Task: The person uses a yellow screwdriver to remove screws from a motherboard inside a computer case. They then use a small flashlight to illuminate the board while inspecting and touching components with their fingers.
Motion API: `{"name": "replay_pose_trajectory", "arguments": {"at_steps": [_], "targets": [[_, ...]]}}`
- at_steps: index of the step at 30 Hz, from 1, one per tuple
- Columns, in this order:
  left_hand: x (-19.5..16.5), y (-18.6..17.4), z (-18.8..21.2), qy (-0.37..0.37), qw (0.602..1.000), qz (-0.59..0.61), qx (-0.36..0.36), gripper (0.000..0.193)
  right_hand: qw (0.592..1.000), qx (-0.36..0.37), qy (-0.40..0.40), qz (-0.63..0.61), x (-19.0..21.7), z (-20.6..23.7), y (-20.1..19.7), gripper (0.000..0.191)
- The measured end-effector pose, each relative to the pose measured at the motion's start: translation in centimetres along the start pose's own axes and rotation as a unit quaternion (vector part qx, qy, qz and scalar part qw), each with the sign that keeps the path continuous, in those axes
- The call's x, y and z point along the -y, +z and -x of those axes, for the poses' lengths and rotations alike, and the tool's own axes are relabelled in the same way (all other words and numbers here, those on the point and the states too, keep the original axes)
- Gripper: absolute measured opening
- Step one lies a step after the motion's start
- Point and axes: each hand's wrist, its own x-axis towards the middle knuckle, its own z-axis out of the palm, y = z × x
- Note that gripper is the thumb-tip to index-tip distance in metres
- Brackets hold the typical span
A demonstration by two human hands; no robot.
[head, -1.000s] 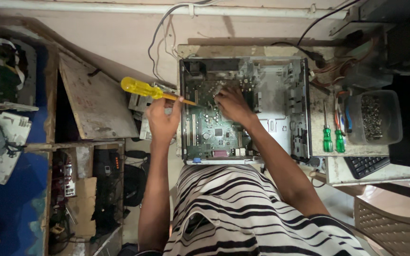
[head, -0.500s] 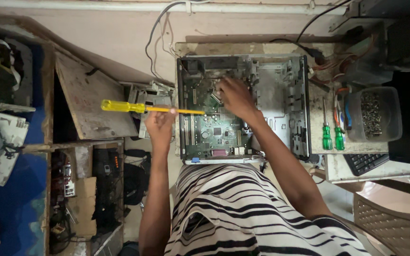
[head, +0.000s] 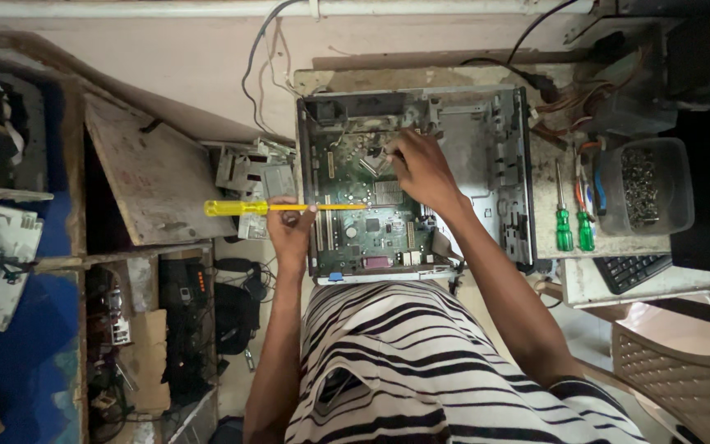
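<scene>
An open desktop computer case [head: 499, 131] lies flat on the bench with its green motherboard [head: 375, 218] showing. My left hand [head: 289, 226] grips a yellow-handled screwdriver [head: 236, 208] at the case's left edge, held level, the handle pointing left and the shaft reaching over the board. My right hand [head: 421, 168] rests inside the case on the upper part of the board, fingers curled at a small part; what they pinch is hidden.
Two green-handled screwdrivers [head: 573, 230] lie right of the case beside a clear tub of screws [head: 647, 185]. A keyboard corner [head: 630, 271] and a beige plastic chair [head: 684, 370] sit at the lower right. A wooden board [head: 145, 177] and shelves of old electronics [head: 2, 164] stand left.
The screwdriver has swung from tilted to level and sits lower along the case's left side. My right hand has shifted slightly up the board.
</scene>
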Motion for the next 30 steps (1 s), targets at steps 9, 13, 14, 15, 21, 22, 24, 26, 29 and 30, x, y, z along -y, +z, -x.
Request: {"name": "replay_pose_trajectory", "arguments": {"at_steps": [9, 13, 14, 15, 21, 22, 24, 26, 29, 30], "targets": [[1.0, -0.1, -0.5, -0.072, 0.995, 0.068, -0.025, 0.021, 1.000, 0.001, -0.006, -0.009, -0.2, 0.3, -0.3, 0.018], [0.9, -0.1, -0.6, -0.056, 0.993, 0.098, -0.022, 0.018, 1.000, 0.009, 0.004, -0.014, -0.4, 0.4, -0.2, 0.019], [0.8, -0.1, -0.5, -0.056, 0.997, 0.060, -0.010, 0.016, 1.000, 0.005, 0.005, -0.017, -0.4, 0.5, -0.2, 0.018], [0.7, -0.1, -0.4, -0.055, 0.998, 0.021, 0.001, 0.013, 1.000, 0.002, 0.007, -0.020, -0.5, 0.5, -0.2, 0.018], [0.3, 0.3, 0.2, -0.026, 1.000, -0.017, 0.007, 0.014, 0.999, 0.002, 0.031, -0.008, -0.9, 0.8, 0.0, 0.016], [0.3, 0.3, 0.3, -0.014, 1.000, -0.026, 0.003, 0.017, 1.000, -0.002, 0.027, -0.006, -0.9, 0.8, 0.0, 0.015], [0.2, 0.3, 0.3, -0.061, 0.998, -0.008, -0.012, 0.029, 1.000, -0.007, 0.022, 0.009, -0.9, 0.9, 0.0, 0.015], [0.2, 0.1, 0.4, -0.076, 0.997, 0.025, -0.018, 0.041, 1.000, -0.005, 0.029, 0.007, -0.9, 0.9, 0.1, 0.014], [-0.1, -0.6, 0.4, -0.056, 0.994, 0.093, -0.014, 0.055, 0.999, 0.005, 0.045, -0.008, -0.8, 0.9, 0.1, 0.014], [-0.1, -0.8, 0.4, -0.052, 0.992, 0.112, -0.013, 0.055, 0.999, 0.004, 0.042, -0.005, -0.8, 0.9, 0.2, 0.014]]}}
